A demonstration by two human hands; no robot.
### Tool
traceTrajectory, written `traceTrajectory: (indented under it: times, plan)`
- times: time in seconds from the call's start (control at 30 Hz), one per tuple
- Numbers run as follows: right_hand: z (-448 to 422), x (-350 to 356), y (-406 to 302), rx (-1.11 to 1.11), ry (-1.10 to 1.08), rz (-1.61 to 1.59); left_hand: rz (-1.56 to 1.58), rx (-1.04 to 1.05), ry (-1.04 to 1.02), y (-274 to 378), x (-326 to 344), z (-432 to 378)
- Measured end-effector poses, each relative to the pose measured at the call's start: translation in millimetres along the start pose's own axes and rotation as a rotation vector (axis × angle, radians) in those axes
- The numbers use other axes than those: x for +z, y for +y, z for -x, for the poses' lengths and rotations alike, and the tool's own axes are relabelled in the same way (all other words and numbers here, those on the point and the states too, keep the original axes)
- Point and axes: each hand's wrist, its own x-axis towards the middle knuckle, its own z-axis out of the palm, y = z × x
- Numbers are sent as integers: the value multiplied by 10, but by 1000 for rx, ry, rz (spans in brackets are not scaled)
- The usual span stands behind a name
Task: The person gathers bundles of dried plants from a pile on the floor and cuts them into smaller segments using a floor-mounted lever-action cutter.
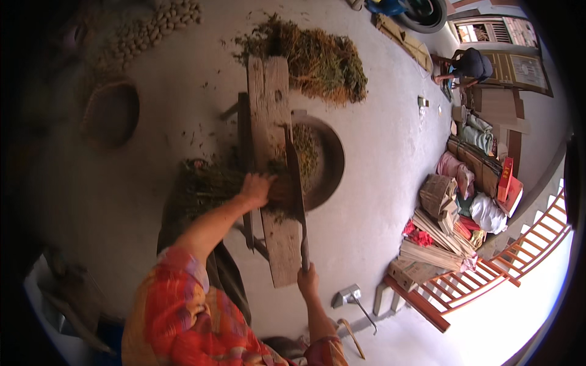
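Note:
My left hand (257,190) presses a bundle of leafy plant stalks (213,183) onto a long wooden bench (270,103). The stalks lie across the bench, with their bulk to its left. My right hand (308,280) is closed around the handle of a long chopping blade (295,176), which runs along the bench's right edge beside the cut end of the bundle. Under that edge, a round basin (336,158) on the floor holds chopped plant bits (306,148). Some loose cuttings are on the bench.
A heap of dried plants (320,59) lies beyond the bench. An oval basket (112,114) and many potato-like tubers (158,25) are at left. To the right are a metal dustpan (346,295), stacked wood strips (432,254), a wooden ladder-like frame (485,274) and a bending person (471,64).

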Motion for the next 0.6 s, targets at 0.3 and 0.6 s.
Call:
traceTrajectory:
  times: [0.3, 0.6]
  plan:
    - [464, -2657, -2223, -188, -300, 145, 37, -76, -186, 307, -218, 36]
    - [405, -826, -416, -78, -88, 144, 9, -71, -126, 312, -64, -44]
